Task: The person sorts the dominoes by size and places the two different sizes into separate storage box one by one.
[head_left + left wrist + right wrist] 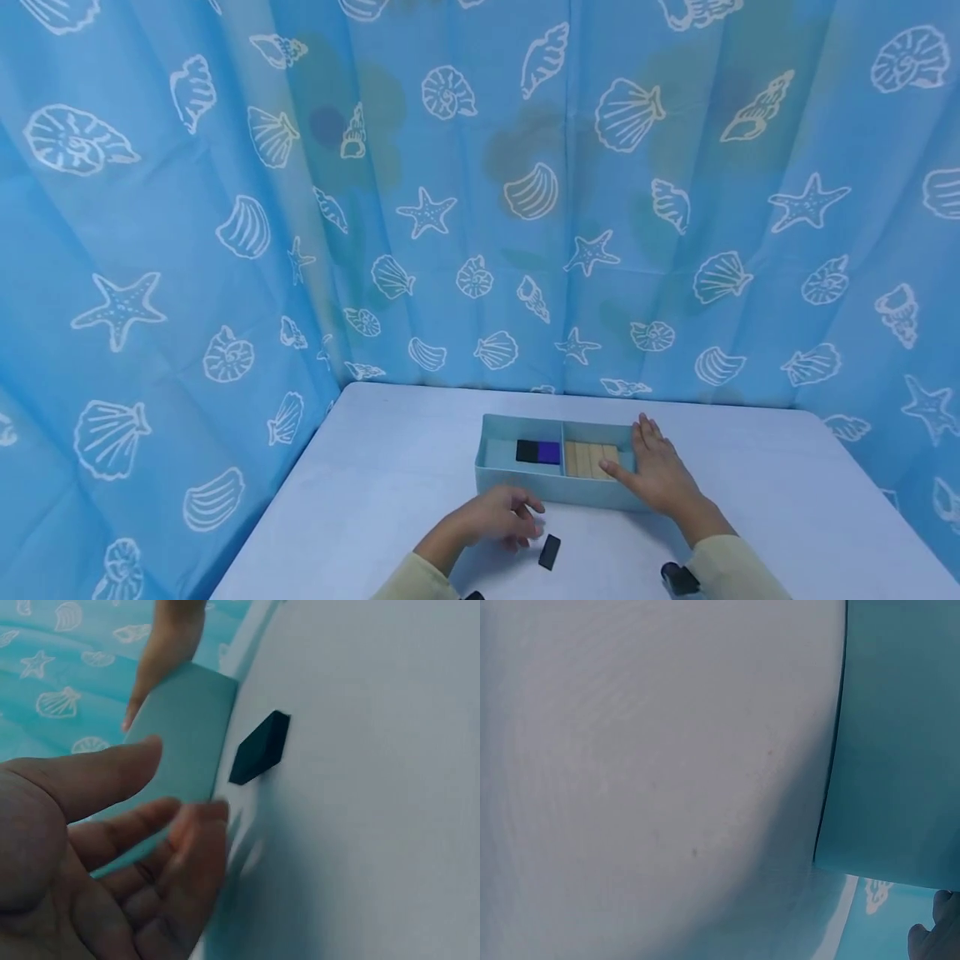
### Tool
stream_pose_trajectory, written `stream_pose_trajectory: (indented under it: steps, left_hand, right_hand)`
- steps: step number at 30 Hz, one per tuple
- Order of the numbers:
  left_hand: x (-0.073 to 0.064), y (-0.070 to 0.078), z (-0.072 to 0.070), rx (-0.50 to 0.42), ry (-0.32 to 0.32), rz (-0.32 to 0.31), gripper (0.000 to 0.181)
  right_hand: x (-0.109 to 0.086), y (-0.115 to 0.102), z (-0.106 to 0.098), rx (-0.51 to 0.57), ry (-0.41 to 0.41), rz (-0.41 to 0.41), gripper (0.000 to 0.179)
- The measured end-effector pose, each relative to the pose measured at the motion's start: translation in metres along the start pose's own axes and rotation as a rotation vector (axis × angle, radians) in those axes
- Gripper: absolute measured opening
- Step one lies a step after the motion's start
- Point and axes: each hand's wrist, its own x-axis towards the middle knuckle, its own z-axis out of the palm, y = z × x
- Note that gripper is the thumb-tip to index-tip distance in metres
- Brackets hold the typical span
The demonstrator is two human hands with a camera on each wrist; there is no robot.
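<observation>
A small black block (550, 552) lies on the white table in front of a light-blue box. Just left of it is my left hand (501, 515), its fingers loosely bent with nothing between them. In the left wrist view, that hand (127, 847) is blurred at the fingertips, and the black block (259, 748) lies beyond them. My right hand (663, 473) rests at the right end of the box (517, 481), fingers straight and thumb spread over the front rim. Only a few fingertips (939, 930) show at the box corner in the right wrist view.
A divider splits the box in two. Its left compartment has a black block (527, 451) and a purple block (549, 452) side by side; several wooden blocks (585, 459) line the right one. Behind the table (390, 450) hangs a blue shell-patterned curtain (465, 208).
</observation>
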Motion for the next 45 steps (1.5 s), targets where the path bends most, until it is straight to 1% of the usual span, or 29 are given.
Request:
stream_pose_trajectory:
  steps: [2, 5, 10, 15, 21, 25, 27, 32, 39, 45]
  left_hand:
    - [0.0, -0.001, 0.002, 0.043, -0.008, -0.022, 0.021]
    - [0.001, -0.002, 0.007, 0.091, -0.004, -0.058, 0.021]
    - [0.003, -0.001, 0.015, 0.152, 0.016, -0.069, 0.023]
    - [0.006, -0.001, 0.017, 0.253, 0.018, -0.055, 0.029]
    - [0.005, -0.007, 0.018, 0.354, 0.018, -0.032, 0.033]
    - [0.007, -0.01, 0.021, 0.442, 0.047, -0.006, 0.034]
    - [0.008, -0.011, 0.023, 0.466, 0.06, 0.003, 0.034]
    - [0.008, -0.011, 0.026, 0.443, 0.078, -0.004, 0.034]
    - [0.011, -0.01, 0.029, 0.384, 0.055, 0.023, 0.041]
    - [0.01, -0.011, 0.028, 0.368, 0.048, 0.031, 0.033]
  right_hand:
    - [0.001, -0.001, 0.001, 0.012, 0.0, -0.003, 0.108]
    - [0.002, -0.003, 0.002, 0.02, -0.012, 0.007, 0.109]
    - [0.0, -0.003, 0.001, 0.016, -0.008, 0.015, 0.109]
    - [0.0, -0.002, -0.002, 0.013, -0.007, 0.009, 0.11]
    - [-0.003, -0.003, -0.002, 0.018, -0.007, -0.003, 0.109]
    - [-0.003, -0.002, -0.002, 0.004, 0.014, -0.021, 0.108]
    - [-0.003, -0.001, -0.002, -0.002, 0.021, -0.026, 0.108]
    - [-0.002, 0.0, -0.003, 0.008, 0.014, -0.026, 0.108]
    - [-0.001, 0.001, -0.002, -0.002, 0.009, -0.026, 0.108]
    - [-0.001, -0.002, -0.003, 0.012, -0.012, -0.013, 0.11]
